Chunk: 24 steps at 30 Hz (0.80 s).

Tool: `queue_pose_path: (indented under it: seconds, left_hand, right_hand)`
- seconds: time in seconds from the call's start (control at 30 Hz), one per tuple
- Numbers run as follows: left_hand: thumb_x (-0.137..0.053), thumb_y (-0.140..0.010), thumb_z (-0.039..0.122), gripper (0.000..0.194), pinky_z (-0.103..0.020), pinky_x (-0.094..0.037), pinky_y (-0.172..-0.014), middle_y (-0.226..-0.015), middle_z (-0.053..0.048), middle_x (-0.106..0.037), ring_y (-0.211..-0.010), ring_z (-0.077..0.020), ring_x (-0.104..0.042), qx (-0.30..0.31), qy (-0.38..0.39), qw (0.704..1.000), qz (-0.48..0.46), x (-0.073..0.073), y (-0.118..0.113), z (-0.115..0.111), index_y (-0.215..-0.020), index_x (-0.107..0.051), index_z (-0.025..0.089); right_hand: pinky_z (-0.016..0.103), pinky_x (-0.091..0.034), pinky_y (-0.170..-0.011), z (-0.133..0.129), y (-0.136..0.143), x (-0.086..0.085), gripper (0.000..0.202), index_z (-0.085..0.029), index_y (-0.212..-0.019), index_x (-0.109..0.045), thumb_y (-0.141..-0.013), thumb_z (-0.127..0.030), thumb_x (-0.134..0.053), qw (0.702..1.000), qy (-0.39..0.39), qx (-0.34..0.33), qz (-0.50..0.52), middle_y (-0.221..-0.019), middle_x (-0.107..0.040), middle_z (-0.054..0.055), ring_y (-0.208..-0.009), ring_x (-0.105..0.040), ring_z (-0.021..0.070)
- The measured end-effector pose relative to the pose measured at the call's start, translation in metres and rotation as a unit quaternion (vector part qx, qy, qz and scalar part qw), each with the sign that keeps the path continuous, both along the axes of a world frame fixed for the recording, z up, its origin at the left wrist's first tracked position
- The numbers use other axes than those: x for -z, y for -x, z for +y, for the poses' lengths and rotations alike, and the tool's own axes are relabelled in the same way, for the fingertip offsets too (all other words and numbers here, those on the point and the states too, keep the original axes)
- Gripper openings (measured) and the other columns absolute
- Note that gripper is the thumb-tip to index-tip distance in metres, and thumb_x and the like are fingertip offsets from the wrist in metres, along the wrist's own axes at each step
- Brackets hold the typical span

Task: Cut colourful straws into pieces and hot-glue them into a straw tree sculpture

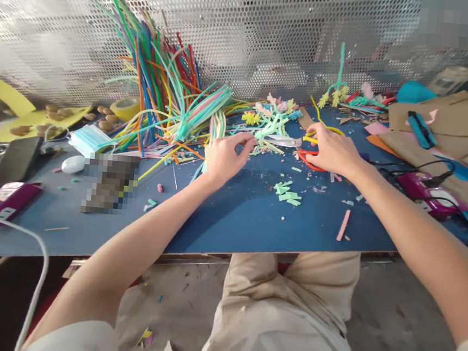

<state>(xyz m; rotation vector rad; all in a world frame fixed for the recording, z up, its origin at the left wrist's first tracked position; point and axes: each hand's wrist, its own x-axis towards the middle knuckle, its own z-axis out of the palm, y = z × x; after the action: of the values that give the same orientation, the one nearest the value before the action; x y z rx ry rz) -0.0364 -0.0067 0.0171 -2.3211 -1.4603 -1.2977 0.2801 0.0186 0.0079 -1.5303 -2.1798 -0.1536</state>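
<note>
My left hand pinches the near end of a pale green fuzzy piece with short branches. Around the handles of a pair of scissors my right hand is closed; one handle is yellow, the other red-orange. The silver blades point left and lie beside the green piece. Just behind is a pile of small pastel and yellow fuzzy pieces. Short green clippings are scattered on the blue table in front of both hands.
A large bundle of coloured pipe cleaners leans at the back left. Further left are a face mask, a white mouse and a dark phone. Cardboard and a magenta box with black cables lie at the right.
</note>
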Motion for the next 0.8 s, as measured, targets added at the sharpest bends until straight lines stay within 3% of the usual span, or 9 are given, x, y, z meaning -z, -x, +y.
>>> queue_pose_path:
  seconds: [0.17,0.4,0.57,0.67,0.8]
  left_hand:
    - [-0.057,-0.104,0.046,0.031,-0.027,-0.047,-0.061,-0.08,0.001,-0.081,-0.058,-0.0121,-0.064,-0.012,-0.004,0.997,-0.07,-0.009,0.005,0.0,-0.104,-0.081,0.026]
    - [-0.047,-0.108,0.053,0.041,-0.028,-0.042,-0.055,-0.088,-0.003,-0.081,-0.061,-0.0117,-0.061,0.015,0.02,0.99,-0.141,-0.008,0.004,0.002,-0.11,-0.075,0.023]
    - [-0.051,-0.106,0.055,0.04,-0.028,-0.04,-0.053,-0.088,-0.003,-0.081,-0.057,-0.0104,-0.056,0.029,0.041,0.983,-0.175,-0.008,0.001,0.0,-0.108,-0.075,0.023]
    - [-0.053,-0.105,0.053,0.037,-0.028,-0.04,-0.053,-0.086,-0.002,-0.08,-0.057,-0.0102,-0.056,0.033,0.045,0.981,-0.184,-0.009,-0.001,-0.003,-0.106,-0.075,0.024]
    - [-0.053,-0.105,0.053,0.037,-0.028,-0.042,-0.055,-0.086,-0.002,-0.08,-0.06,-0.0109,-0.059,0.041,0.049,0.98,-0.187,-0.009,-0.001,-0.005,-0.106,-0.076,0.024]
  right_hand:
    - [0.043,-0.054,-0.067,-0.005,0.004,-0.01,0.057,-0.021,-0.112,-0.061,-0.077,-0.062,-0.08,0.985,-0.06,0.008,0.159,-0.093,-0.075,0.012,-0.079,-0.069,0.0296]
    - [0.036,-0.049,-0.06,-0.014,0.003,-0.02,0.041,-0.026,-0.089,-0.059,-0.079,-0.06,-0.08,0.966,-0.095,-0.057,0.232,-0.069,-0.063,0.0,-0.06,-0.06,0.0189]
    - [0.036,-0.052,-0.062,-0.02,0.004,-0.022,0.031,-0.026,-0.089,-0.061,-0.078,-0.049,-0.079,0.966,-0.114,-0.147,0.182,-0.083,-0.07,0.004,-0.069,-0.064,0.0203]
    - [0.039,-0.053,-0.067,-0.021,0.005,-0.022,0.033,-0.025,-0.089,-0.063,-0.077,-0.052,-0.078,0.974,-0.115,-0.148,0.125,-0.096,-0.074,0.008,-0.077,-0.066,0.0238]
    - [0.039,-0.052,-0.064,-0.021,0.007,-0.018,0.036,-0.025,-0.093,-0.066,-0.076,-0.055,-0.079,0.979,-0.102,-0.134,0.113,-0.099,-0.073,0.009,-0.074,-0.063,0.0225]
